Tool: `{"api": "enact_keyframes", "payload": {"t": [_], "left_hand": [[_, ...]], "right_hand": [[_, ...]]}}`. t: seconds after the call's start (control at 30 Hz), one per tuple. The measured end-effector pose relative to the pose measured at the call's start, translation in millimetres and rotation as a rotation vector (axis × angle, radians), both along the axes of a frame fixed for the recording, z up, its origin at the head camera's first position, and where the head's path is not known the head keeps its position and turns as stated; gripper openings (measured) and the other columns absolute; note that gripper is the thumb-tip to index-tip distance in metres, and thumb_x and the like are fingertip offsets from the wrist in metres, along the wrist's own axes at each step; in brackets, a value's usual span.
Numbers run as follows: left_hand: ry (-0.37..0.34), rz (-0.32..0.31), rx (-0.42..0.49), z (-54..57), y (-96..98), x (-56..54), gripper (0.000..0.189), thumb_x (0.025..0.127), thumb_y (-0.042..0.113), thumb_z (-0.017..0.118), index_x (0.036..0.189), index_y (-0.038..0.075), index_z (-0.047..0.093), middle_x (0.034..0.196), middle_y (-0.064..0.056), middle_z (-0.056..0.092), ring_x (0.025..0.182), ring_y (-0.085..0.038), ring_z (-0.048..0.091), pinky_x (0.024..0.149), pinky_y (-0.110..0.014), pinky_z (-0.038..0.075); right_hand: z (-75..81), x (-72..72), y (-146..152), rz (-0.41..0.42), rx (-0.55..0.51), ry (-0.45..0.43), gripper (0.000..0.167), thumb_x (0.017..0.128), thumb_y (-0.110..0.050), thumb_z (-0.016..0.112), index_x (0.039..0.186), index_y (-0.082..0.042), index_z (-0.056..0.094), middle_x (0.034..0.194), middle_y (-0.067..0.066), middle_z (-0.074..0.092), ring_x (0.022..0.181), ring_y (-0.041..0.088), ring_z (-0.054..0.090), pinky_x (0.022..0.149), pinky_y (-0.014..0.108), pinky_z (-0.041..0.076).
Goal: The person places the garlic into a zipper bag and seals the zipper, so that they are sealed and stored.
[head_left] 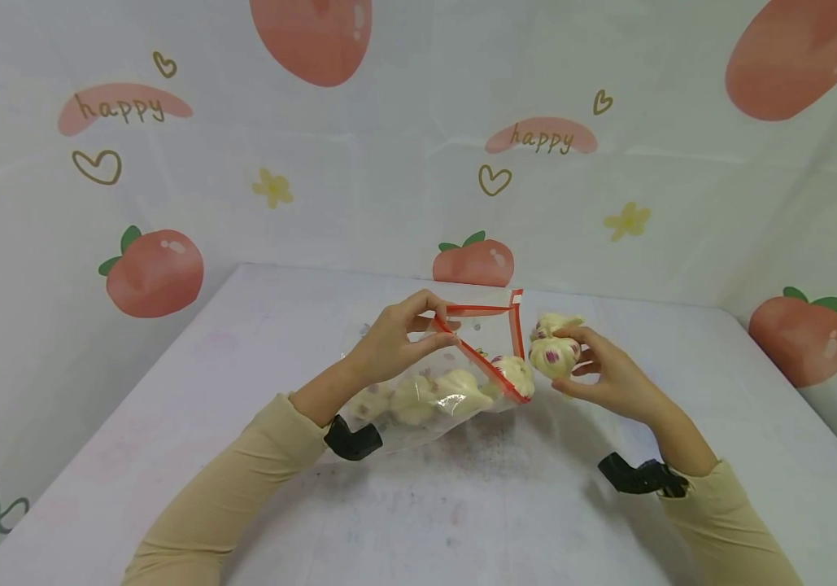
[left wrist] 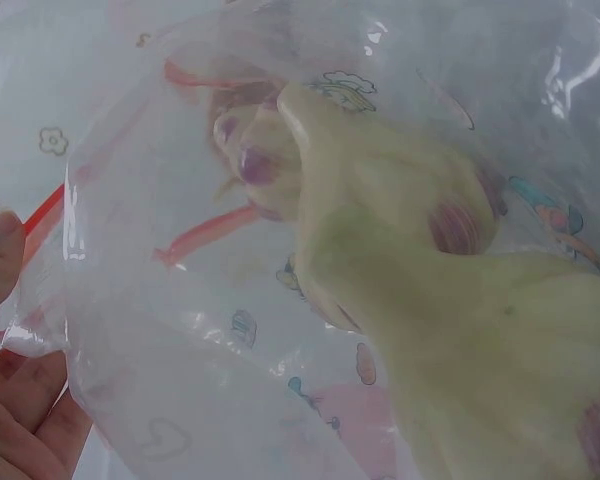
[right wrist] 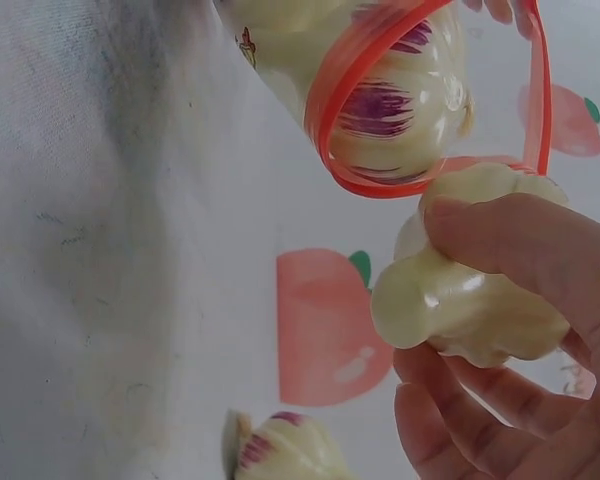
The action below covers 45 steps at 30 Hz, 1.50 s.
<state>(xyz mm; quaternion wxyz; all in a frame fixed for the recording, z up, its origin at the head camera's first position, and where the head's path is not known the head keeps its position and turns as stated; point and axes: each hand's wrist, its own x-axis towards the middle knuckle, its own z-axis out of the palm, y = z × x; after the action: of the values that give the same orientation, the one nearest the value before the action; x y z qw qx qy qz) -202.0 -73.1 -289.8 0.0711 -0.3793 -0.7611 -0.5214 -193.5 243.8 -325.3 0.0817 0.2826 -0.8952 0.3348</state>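
My left hand (head_left: 398, 340) pinches the red-edged rim of a clear zip bag (head_left: 490, 374) between thumb and fingers, and the bag's mouth gapes toward the right. Several garlic bulbs (head_left: 414, 399) lie inside it, pale with purple patches, also large through the film in the left wrist view. One garlic bulb (right wrist: 390, 120) sits right at the red opening. Just right of the mouth, my right hand (head_left: 612, 378) grips another garlic bulb (right wrist: 470, 300), thumb on one side and fingers on the other.
A further garlic bulb (head_left: 555, 323) lies on the white table (head_left: 462, 521) behind the right hand, and shows at the bottom of the right wrist view. A white backdrop (head_left: 374, 163) printed with peaches and hearts stands behind the table.
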Motion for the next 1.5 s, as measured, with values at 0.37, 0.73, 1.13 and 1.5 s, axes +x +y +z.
{"api": "enact_keyframes", "payload": {"t": [0.37, 0.73, 1.13, 1.5], "left_hand": [[-0.001, -0.002, -0.002, 0.0, 0.6, 0.3, 0.023, 0.083, 0.005, 0.068, 0.093, 0.003, 0.048, 0.094, -0.011, 0.059, 0.094, -0.024, 0.07, 0.085, -0.024, 0.054], [-0.006, 0.01, -0.01, -0.9, 1.2, -0.5, 0.022, 0.084, 0.006, 0.068, 0.094, 0.004, 0.048, 0.097, -0.013, 0.061, 0.092, -0.023, 0.071, 0.086, -0.027, 0.053], [-0.006, 0.024, -0.011, -0.6, 2.7, -0.5, 0.023, 0.084, 0.007, 0.068, 0.094, 0.004, 0.048, 0.097, -0.011, 0.06, 0.092, -0.023, 0.071, 0.086, -0.027, 0.053], [0.01, 0.015, -0.016, 0.3, 5.0, 0.6, 0.023, 0.083, 0.005, 0.068, 0.094, 0.003, 0.048, 0.097, -0.012, 0.061, 0.091, -0.024, 0.071, 0.085, -0.027, 0.054]], "right_hand": [[-1.9, 1.9, -1, 0.04, -0.008, -0.001, 0.061, 0.072, -0.006, 0.079, 0.124, 0.001, 0.047, 0.111, 0.015, 0.057, 0.082, -0.005, 0.051, 0.071, 0.021, 0.054], [-2.0, 4.2, -3, 0.068, -0.016, 0.028, 0.062, 0.07, -0.005, 0.08, 0.122, 0.001, 0.047, 0.11, 0.013, 0.058, 0.082, -0.005, 0.05, 0.07, 0.02, 0.054], [0.5, 6.9, -8, 0.091, -0.007, 0.104, 0.063, 0.065, -0.003, 0.083, 0.118, -0.001, 0.05, 0.109, 0.009, 0.056, 0.082, -0.003, 0.049, 0.069, 0.021, 0.053], [2.4, 11.6, -15, 0.126, 0.0, 0.146, 0.065, 0.064, 0.001, 0.081, 0.122, -0.002, 0.051, 0.113, 0.011, 0.055, 0.079, -0.003, 0.049, 0.066, 0.021, 0.053]]}}
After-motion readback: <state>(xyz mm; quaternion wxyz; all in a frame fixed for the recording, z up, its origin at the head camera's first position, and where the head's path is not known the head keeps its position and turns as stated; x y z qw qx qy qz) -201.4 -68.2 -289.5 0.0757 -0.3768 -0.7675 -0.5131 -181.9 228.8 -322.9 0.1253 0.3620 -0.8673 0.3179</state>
